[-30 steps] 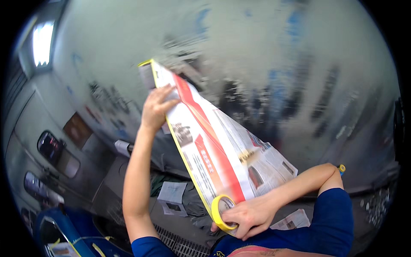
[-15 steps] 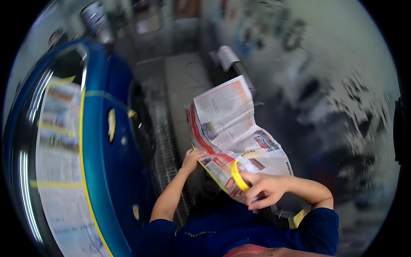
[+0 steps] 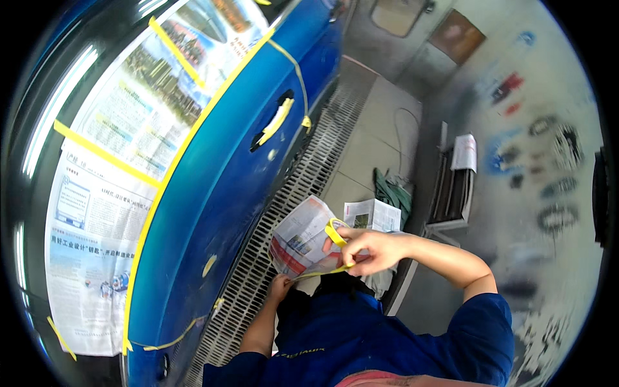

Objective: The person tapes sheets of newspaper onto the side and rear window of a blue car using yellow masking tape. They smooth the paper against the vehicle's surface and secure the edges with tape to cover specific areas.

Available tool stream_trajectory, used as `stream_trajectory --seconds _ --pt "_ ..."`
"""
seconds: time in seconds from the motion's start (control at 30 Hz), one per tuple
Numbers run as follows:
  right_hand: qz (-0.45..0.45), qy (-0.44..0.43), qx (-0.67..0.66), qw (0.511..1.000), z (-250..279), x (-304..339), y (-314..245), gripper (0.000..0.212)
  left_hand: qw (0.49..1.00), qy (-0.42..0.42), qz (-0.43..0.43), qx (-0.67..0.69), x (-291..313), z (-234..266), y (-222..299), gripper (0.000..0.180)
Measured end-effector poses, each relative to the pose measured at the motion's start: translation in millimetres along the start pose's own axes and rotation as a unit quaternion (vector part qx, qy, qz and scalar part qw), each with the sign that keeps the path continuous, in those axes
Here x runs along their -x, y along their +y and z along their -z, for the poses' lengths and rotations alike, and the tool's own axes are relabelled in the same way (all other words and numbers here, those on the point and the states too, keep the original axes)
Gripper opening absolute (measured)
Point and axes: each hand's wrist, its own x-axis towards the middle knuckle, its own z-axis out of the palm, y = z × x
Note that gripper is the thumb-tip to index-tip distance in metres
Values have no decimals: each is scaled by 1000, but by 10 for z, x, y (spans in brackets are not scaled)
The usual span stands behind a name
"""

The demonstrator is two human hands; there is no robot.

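Note:
In front of my body hangs a sheet of newspaper [image 3: 298,233], its near edge pinched in the fingers of my left hand [image 3: 280,287]. A roll of yellow masking tape [image 3: 334,233] is hooked on the fingers of my right hand [image 3: 375,250], which are bent together at the end of a yellow tape strip [image 3: 319,273]. That strip runs along the paper's near edge between both hands. To my left, a blue car body [image 3: 213,187] has its window glass covered by newspaper sheets [image 3: 97,251] held with yellow tape.
Yellow tape covers the door handle [image 3: 277,122] of the car. A slotted floor grate [image 3: 309,164] runs beside it. Right of me stand a rack with a white roll [image 3: 463,152], a dark green cloth [image 3: 391,193] and a paint-marked wall [image 3: 541,161]. Another printed sheet [image 3: 374,214] lies beyond my hands.
My view has swung left toward the car. The newspaper, spread wide before, now hangs lower and narrower. My right hand has moved slightly up with the tape roll, and a tape strip shows between my hands.

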Motion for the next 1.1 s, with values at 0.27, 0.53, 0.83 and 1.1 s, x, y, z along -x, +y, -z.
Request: stream_trajectory --seconds 0.27,0.53,0.83,1.1 --pt "-12 -15 35 999 891 -672 2163 29 940 26 336 -49 527 -622 -383 39" --pt "-77 139 10 987 741 -1080 4355 29 845 138 503 -119 791 -928 -589 34" --pt "-140 274 109 945 147 -1482 5756 34 815 303 448 -208 611 -1037 -1734 20" --pt "-301 324 224 868 -285 -1872 7012 58 811 370 277 -358 248 -860 -2662 12"
